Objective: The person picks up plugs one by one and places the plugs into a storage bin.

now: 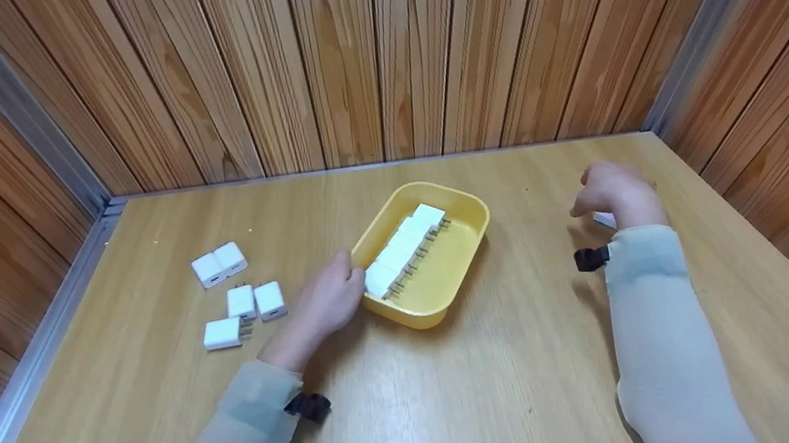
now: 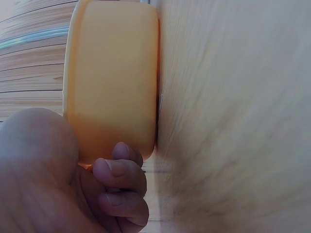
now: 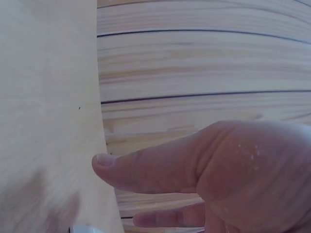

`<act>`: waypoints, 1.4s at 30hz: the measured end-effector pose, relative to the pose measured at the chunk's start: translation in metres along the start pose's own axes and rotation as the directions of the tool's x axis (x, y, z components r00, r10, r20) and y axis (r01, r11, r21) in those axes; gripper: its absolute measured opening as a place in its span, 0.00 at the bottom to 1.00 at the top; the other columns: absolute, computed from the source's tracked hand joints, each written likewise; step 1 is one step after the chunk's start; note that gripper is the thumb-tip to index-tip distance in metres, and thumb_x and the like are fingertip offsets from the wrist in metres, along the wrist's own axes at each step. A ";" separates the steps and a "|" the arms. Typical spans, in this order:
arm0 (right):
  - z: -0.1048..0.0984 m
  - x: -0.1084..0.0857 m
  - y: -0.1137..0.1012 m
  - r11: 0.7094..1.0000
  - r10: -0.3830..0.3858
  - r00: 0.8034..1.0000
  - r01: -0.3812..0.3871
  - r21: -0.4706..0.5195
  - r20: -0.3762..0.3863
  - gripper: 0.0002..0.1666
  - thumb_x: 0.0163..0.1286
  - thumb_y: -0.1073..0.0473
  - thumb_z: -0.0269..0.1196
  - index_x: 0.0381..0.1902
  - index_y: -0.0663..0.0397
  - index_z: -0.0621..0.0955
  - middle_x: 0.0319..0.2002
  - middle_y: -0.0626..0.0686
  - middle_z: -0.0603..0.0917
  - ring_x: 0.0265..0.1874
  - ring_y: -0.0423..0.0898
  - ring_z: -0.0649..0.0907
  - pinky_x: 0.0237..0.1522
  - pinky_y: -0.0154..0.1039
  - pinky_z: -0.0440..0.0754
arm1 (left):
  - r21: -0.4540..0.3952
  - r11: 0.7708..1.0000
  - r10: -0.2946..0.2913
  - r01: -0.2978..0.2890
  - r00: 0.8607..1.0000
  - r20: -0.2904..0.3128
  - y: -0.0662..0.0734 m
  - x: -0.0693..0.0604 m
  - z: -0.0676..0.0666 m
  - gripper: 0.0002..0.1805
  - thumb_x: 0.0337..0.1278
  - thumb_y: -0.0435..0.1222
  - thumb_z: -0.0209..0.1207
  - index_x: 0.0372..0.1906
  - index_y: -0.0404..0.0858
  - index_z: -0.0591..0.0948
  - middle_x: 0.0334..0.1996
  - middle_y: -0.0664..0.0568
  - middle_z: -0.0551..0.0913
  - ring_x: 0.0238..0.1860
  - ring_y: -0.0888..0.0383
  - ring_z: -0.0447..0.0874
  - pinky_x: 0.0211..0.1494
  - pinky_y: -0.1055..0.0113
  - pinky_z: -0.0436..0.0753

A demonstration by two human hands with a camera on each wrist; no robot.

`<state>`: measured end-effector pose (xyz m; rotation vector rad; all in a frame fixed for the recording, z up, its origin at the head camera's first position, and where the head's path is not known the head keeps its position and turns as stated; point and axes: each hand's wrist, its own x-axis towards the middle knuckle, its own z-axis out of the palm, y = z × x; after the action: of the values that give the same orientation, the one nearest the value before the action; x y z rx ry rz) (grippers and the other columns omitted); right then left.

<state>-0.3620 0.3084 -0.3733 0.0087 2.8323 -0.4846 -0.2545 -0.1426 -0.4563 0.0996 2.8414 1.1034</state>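
My left hand grips the near left wall of a yellow plastic tub. In the left wrist view, the thumb lies at the rim and the curled fingers are against the tub's outer side. Inside the tub, white charger plugs lie in a slanted row with metal prongs pointing right. Over on the right, my right hand is above a white block, mostly hidden beneath it. The right wrist view shows the thumb extended, apart from the white block's edge.
Several more white charger plugs lie loose on the table left of the tub, one on its side with prongs out. Wood-panelled walls close off the back and both sides of the table.
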 end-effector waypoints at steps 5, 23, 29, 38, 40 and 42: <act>-0.001 -0.002 0.015 0.997 0.026 0.999 -0.029 0.073 0.035 0.41 0.78 0.50 0.69 0.77 0.70 0.71 0.72 0.78 0.73 0.65 0.76 0.72 0.67 0.77 0.71 | -0.001 1.000 -0.001 0.001 1.000 0.007 0.000 0.000 0.000 0.17 0.84 0.46 0.44 0.58 0.39 0.75 0.41 0.45 0.78 0.40 0.47 0.78 0.41 0.54 0.74; 0.002 0.004 0.050 0.980 0.045 0.989 -0.071 0.188 0.141 0.32 0.72 0.60 0.71 0.68 0.74 0.78 0.61 0.72 0.81 0.54 0.67 0.78 0.58 0.63 0.82 | 0.001 1.000 -0.014 0.014 1.000 0.003 0.001 -0.001 0.000 0.18 0.84 0.47 0.44 0.60 0.40 0.74 0.45 0.43 0.79 0.45 0.46 0.79 0.48 0.50 0.77; 0.004 0.003 0.054 0.982 0.033 0.989 -0.059 0.178 0.145 0.22 0.71 0.62 0.72 0.59 0.70 0.84 0.52 0.66 0.85 0.47 0.63 0.80 0.47 0.54 0.86 | -0.009 1.000 -0.022 0.022 1.000 0.006 0.000 0.000 0.000 0.18 0.84 0.47 0.43 0.60 0.40 0.74 0.45 0.44 0.79 0.45 0.46 0.79 0.48 0.51 0.77; 0.006 0.005 0.055 0.980 0.044 0.986 -0.075 0.185 0.163 0.20 0.71 0.62 0.72 0.57 0.68 0.84 0.47 0.63 0.85 0.45 0.61 0.80 0.44 0.51 0.84 | -0.008 1.000 -0.019 0.020 1.000 0.005 0.001 0.000 0.000 0.17 0.85 0.47 0.44 0.58 0.41 0.75 0.42 0.45 0.79 0.42 0.47 0.79 0.44 0.53 0.76; 0.007 0.007 0.054 0.983 0.040 0.986 -0.068 0.173 0.160 0.19 0.71 0.63 0.71 0.55 0.68 0.84 0.45 0.62 0.84 0.44 0.60 0.80 0.42 0.49 0.83 | -0.002 1.000 -0.006 0.006 1.000 -0.003 0.001 0.000 0.000 0.16 0.84 0.46 0.44 0.57 0.40 0.75 0.41 0.44 0.78 0.42 0.46 0.78 0.44 0.52 0.76; 0.007 0.009 0.053 0.985 0.035 0.987 -0.060 0.162 0.156 0.17 0.71 0.64 0.70 0.54 0.68 0.84 0.44 0.61 0.84 0.43 0.59 0.79 0.41 0.47 0.82 | 0.004 1.000 0.004 -0.004 1.000 -0.013 0.000 -0.001 0.000 0.16 0.84 0.46 0.44 0.55 0.40 0.75 0.40 0.43 0.78 0.42 0.46 0.78 0.44 0.51 0.76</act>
<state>-0.3657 0.3558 -0.3996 0.0687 2.6286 -0.6793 -0.2537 -0.1424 -0.4563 0.0985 2.8555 1.1036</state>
